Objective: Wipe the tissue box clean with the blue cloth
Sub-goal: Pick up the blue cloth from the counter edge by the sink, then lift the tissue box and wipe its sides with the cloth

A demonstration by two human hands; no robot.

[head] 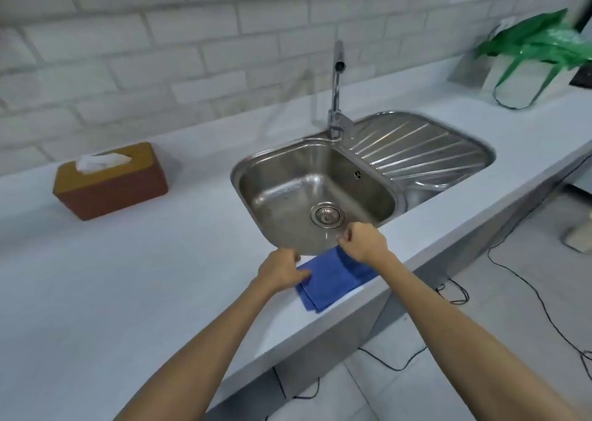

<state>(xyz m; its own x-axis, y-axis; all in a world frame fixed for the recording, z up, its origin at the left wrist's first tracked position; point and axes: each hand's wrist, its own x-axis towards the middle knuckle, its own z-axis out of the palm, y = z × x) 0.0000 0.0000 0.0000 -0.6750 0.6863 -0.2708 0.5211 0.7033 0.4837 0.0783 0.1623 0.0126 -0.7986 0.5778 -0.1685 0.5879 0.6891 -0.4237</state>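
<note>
A folded blue cloth [331, 279] lies on the white counter just in front of the sink, near the counter's front edge. My left hand [283, 270] is curled over the cloth's left edge, fingers closed on it. My right hand [363, 241] hovers at the cloth's far right corner, over the sink rim, fingers pinched; whether it grips the cloth is unclear. The tissue box [110, 180], brown with a tan top and a white tissue sticking out, stands far to the left by the tiled wall, well away from both hands.
A steel sink [282, 177] with a drainboard [416, 148] and a tall tap [337, 87] sits in the counter [128, 276]. A green plastic bag [538, 46] rests at the back right. Black cables trail on the floor [512, 292] to the right.
</note>
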